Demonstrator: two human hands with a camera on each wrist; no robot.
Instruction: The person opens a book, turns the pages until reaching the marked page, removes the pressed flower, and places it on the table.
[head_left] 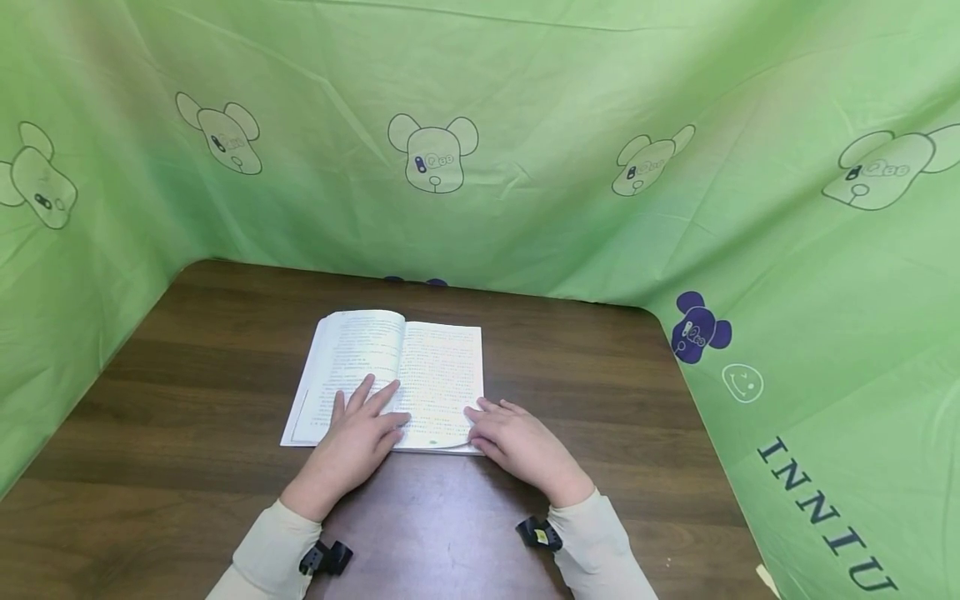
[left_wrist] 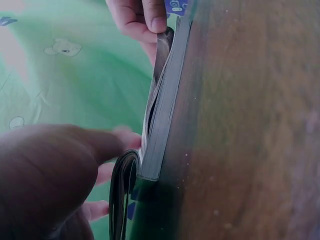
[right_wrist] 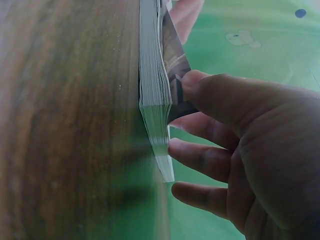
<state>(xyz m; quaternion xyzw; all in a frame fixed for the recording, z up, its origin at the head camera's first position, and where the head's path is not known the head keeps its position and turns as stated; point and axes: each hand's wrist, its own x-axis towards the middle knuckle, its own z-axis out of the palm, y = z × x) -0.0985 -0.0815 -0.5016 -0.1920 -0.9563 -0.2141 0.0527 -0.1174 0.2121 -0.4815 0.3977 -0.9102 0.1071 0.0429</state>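
Note:
An open book (head_left: 442, 358) lies on the table, its printed pages facing up. Spread over the lower part of the left page and the spine, my left hand (head_left: 356, 437) rests with its fingers fairly straight. My right hand (head_left: 517, 442) is at the lower right corner of the book. In the right wrist view, its thumb and forefinger pinch a page (right_wrist: 179, 97) that is bent up from the thick stack below, while the other fingers spread beside the page edges. The left wrist view shows the same raised page (left_wrist: 159, 62) under the right thumb.
The brown wooden table (head_left: 600, 383) extends around the book on all sides. Green cloth (head_left: 525, 225) with cartoon bear heads hangs behind the table and along both sides. Each wrist wears a small black camera, such as the left one (head_left: 326, 558).

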